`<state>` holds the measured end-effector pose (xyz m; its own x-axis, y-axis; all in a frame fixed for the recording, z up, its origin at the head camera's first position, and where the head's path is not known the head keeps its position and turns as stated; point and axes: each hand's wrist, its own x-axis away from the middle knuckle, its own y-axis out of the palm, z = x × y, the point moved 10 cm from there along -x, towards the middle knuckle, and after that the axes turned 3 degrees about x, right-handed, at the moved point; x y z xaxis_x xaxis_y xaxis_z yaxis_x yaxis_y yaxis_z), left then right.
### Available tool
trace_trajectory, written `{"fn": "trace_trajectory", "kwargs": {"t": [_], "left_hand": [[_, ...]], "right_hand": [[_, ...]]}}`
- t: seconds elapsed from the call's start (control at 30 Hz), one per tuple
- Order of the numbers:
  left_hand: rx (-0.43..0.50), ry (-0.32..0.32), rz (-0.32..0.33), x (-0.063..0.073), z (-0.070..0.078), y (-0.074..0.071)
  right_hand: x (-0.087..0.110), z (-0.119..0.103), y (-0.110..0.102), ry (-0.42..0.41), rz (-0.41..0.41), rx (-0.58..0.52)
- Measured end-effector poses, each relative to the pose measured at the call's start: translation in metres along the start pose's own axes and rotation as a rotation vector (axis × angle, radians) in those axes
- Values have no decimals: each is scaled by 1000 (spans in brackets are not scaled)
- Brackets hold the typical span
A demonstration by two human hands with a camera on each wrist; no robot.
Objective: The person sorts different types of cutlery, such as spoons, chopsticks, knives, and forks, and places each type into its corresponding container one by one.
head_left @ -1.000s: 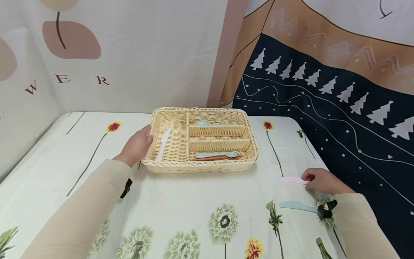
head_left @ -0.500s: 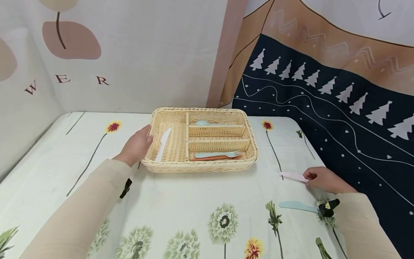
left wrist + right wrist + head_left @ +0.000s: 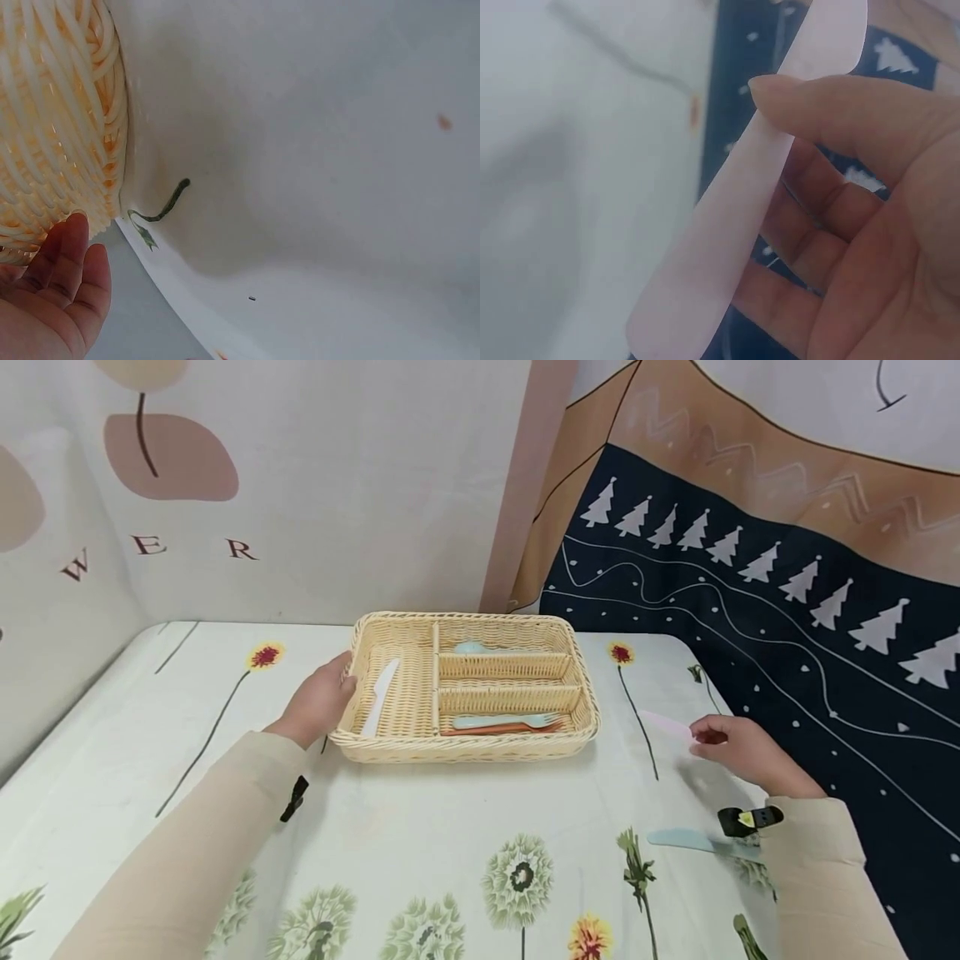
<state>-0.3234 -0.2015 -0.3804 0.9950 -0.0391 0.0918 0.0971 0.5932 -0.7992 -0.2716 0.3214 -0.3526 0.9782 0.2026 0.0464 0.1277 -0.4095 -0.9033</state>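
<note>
My right hand [image 3: 742,750] pinches a pale pink knife [image 3: 663,723] between thumb and fingers, held above the table on the right. In the right wrist view the thumb lies across the pink knife [image 3: 712,240]. My left hand [image 3: 318,700] grips the left end of a wicker cutlery basket [image 3: 465,748]. Fingertips press against the woven wall [image 3: 52,127] in the left wrist view. Inside the basket, a white knife [image 3: 380,697] lies in the left compartment. A light blue fork [image 3: 495,721] and an orange utensil [image 3: 480,730] share the front right compartment.
A light blue knife [image 3: 690,839] lies on the flowered tablecloth [image 3: 420,810], near my right sleeve. In the basket's back right compartment a light blue spoon [image 3: 470,647] shows in part. Hanging cloths [image 3: 360,485] rise behind the table.
My right hand has lifted the pink knife off the tablecloth and carried it away from me, slightly left. The left hand stays on the basket.
</note>
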Motion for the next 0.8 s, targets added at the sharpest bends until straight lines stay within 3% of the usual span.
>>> {"fn": "trace_trajectory", "kwargs": {"t": [0.27,0.47,0.8], "left_hand": [[0,-2,7,-1,-3,1],[-3,-1,9,0,-3,1],[15,4,9,0,-2,0]], "right_hand": [[-3,-36,-19,-57,112,2],[-6,-58,-21,-59,145,-20],[-12,-102,-27,-141,239,-75]]}}
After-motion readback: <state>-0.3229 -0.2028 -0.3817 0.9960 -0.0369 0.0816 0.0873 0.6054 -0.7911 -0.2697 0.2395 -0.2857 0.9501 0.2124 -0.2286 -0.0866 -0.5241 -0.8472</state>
